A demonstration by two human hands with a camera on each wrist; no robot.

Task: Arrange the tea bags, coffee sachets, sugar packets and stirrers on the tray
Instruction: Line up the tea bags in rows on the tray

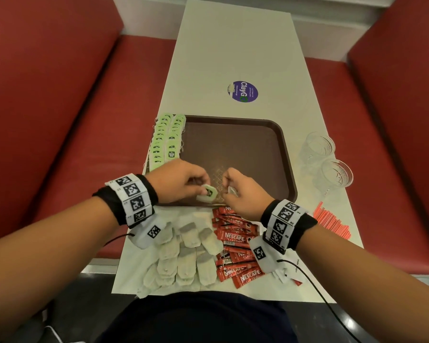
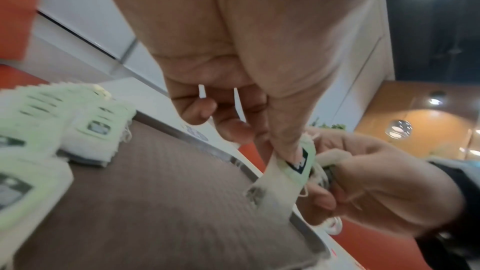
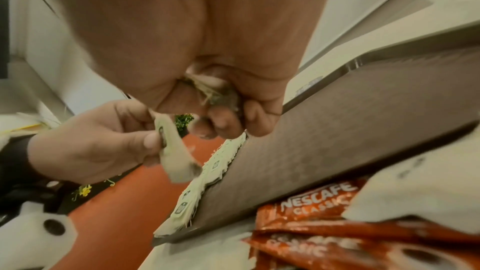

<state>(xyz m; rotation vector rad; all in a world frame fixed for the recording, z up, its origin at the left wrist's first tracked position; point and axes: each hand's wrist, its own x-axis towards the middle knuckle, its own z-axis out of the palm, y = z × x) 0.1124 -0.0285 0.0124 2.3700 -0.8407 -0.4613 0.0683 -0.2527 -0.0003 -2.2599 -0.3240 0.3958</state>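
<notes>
Left hand: your left hand hangs over the near edge of the tray, thumb and fingers pinching a pale green tea bag by its top, so the bag droops toward the tray floor.
Right hand: your right hand sits just beside the left, over the same near edge, fingers curled tight round a small bundle of tea bags and their strings.
Held tea bag: it lies between your two hands, clear of the rows already laid.
Tea bag rows: two overlapping rows of green tea bags run along the tray's left edge, from its far left corner toward you.
Loose tea bags: a heap of plain tea bags lies on the table at its near edge, left of the coffee.
Coffee sachets: red coffee sachets are piled just beyond the tray's near edge, under your right wrist.
Stirrers: red stirrers lie near the table's right edge.
Cups: two clear cups stand right of the tray.
Sticker: a round purple sticker sits beyond the tray's far edge.
</notes>
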